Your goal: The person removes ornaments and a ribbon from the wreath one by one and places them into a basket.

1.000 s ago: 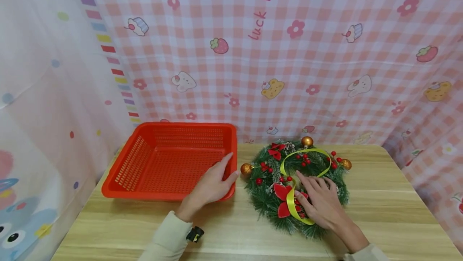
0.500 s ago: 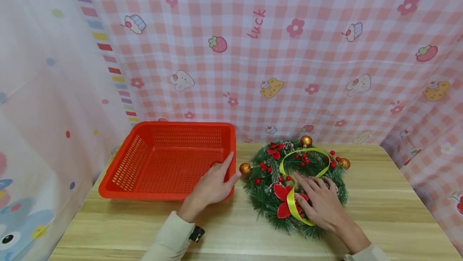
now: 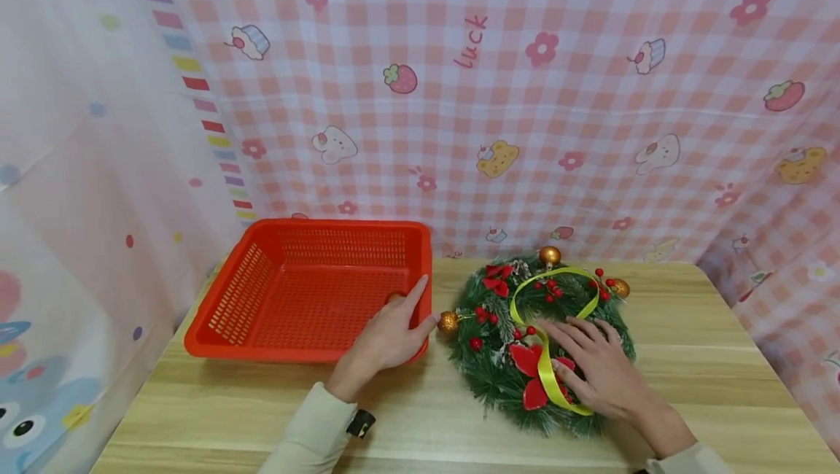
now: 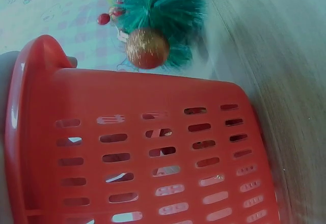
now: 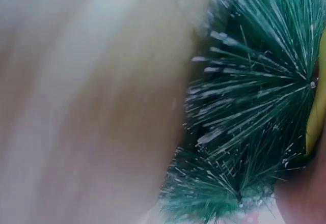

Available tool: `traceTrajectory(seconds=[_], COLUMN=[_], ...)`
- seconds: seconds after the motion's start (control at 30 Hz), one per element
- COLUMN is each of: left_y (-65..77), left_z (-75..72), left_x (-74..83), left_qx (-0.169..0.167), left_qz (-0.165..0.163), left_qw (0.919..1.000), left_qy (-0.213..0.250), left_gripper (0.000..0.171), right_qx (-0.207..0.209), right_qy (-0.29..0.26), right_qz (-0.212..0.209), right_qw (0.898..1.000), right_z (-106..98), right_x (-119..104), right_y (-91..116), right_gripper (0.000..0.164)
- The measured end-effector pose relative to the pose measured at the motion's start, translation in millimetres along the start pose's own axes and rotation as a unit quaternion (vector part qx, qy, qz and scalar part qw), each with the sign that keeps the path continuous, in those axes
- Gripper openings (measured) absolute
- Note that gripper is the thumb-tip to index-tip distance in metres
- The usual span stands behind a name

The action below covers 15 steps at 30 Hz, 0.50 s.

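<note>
A green Christmas wreath point(image 3: 482, 379) lies on the table, with red flowers, red berries and a looped yellow ribbon point(image 3: 547, 368). My right hand point(image 3: 593, 368) rests on its right front part, fingers spread over the ring towards the centre and thumb beside the ribbon. Gold baubles point(image 3: 448, 323) stick out around the wreath's edge. My left hand point(image 3: 387, 335) lies over the right front corner of a red plastic basket point(image 3: 308, 354), index finger and thumb stretched out, the other fingers hidden. A brownish round thing point(image 3: 395, 297) shows inside the basket behind that hand.
The pale wooden table point(image 3: 453, 434) carries both things side by side, with a narrow gap between them. Behind hangs a pink checked curtain point(image 3: 420, 131), close to the table's back edge. A white patterned curtain point(image 3: 131, 168) covers the left side.
The wreath has turned counterclockwise under my right hand, which has shifted slightly right; the red flower moved right. The round thing in the basket has come into sight. My left hand keeps its place.
</note>
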<state>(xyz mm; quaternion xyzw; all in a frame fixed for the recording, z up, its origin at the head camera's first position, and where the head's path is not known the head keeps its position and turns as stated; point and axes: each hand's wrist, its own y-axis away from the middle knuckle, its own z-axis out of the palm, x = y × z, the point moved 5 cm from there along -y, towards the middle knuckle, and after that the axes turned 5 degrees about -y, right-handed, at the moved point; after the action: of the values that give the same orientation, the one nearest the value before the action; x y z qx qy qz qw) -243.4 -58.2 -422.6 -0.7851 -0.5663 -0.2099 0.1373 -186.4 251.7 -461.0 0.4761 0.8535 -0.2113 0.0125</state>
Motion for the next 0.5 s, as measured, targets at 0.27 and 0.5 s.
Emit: traceTrajectory(seconds=[0.27,0.5], left_y=[1.1,0.2], left_z=[0.4,-0.5], left_x=[1.5,0.3], left_qx=[0.002,0.007], left_qz=[0.005,-0.001], left_qw=[1.0000,0.9999], left_qy=[0.003,0.009], left_gripper=[0.070,0.070], right_qx=[-0.003,0.007], right_qy=[-0.039,-0.068], right_qz=[0.012,0.079], right_qw=[0.999,0.995], right_z=[-9,-26], right_x=[4,-28], right_y=[2,-13], right_gripper=[0.059,0.059])
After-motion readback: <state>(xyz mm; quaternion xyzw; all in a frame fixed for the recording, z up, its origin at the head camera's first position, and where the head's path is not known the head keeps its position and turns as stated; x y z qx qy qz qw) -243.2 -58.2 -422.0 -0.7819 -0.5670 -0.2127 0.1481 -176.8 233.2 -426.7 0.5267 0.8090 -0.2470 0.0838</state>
